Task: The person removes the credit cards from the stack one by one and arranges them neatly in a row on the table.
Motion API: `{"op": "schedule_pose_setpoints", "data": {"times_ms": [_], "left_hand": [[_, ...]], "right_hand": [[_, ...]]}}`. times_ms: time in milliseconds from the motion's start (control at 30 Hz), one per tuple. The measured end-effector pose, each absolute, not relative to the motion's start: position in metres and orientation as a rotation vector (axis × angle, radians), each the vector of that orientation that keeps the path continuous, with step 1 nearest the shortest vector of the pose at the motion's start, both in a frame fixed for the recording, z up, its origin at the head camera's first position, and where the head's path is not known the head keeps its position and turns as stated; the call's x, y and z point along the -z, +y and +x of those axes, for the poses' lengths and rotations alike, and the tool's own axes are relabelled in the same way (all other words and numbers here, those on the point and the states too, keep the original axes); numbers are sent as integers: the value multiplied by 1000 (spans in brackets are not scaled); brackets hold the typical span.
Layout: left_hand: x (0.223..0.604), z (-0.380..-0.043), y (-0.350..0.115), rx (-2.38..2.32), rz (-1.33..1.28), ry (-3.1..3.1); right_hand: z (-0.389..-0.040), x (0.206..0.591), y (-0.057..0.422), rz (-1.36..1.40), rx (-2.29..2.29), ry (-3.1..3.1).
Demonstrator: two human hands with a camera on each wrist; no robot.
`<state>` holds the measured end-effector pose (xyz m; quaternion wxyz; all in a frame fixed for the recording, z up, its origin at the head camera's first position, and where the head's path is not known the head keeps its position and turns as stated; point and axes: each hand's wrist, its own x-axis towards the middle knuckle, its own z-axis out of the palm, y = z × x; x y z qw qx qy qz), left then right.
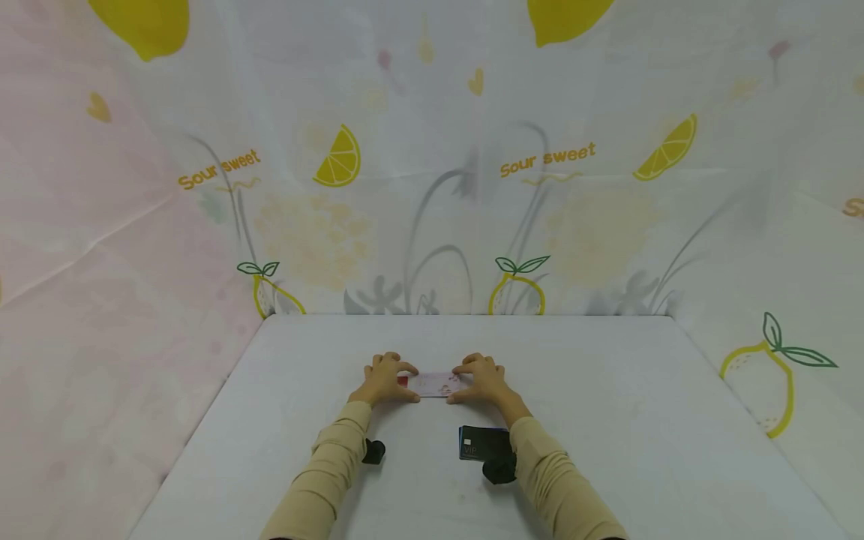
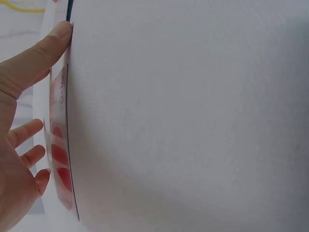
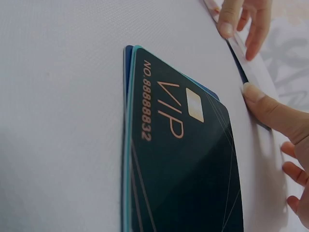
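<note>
A pale pinkish card [image 1: 430, 385] with a small red print lies flat between the two hands in the head view. At its left end, the thumb and index finger of my left hand [image 1: 383, 381] pinch its front and back edges. My right hand [image 1: 482, 379] grips the right end the same way, thumb at the near edge. A red-and-white card [image 2: 59, 150] with lettering extends under the left palm. Seen from the right wrist, a dark blue edge [image 3: 237, 63] shows beneath the pale card. Both palms hide parts of the cards.
Near the right forearm lies a small stack of cards, topped by a dark VIP card [image 3: 183, 159]. Black wrist devices [image 1: 499, 470] hang below both sleeves. A white cloth-covered table [image 1: 607, 390] meets a lemon-printed curtain [image 1: 432, 225] at the back and sides.
</note>
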<state>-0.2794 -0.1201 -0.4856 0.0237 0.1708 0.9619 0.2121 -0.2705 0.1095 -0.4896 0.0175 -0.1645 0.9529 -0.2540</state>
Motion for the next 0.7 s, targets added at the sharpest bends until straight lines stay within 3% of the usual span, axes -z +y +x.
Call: {"op": "schedule_pose_setpoints", "data": {"times_ms": [700], "left_hand": [[487, -275, -134, -680, 481, 2985]], "right_hand": [[-265, 493, 95, -566, 698, 3022]]}}
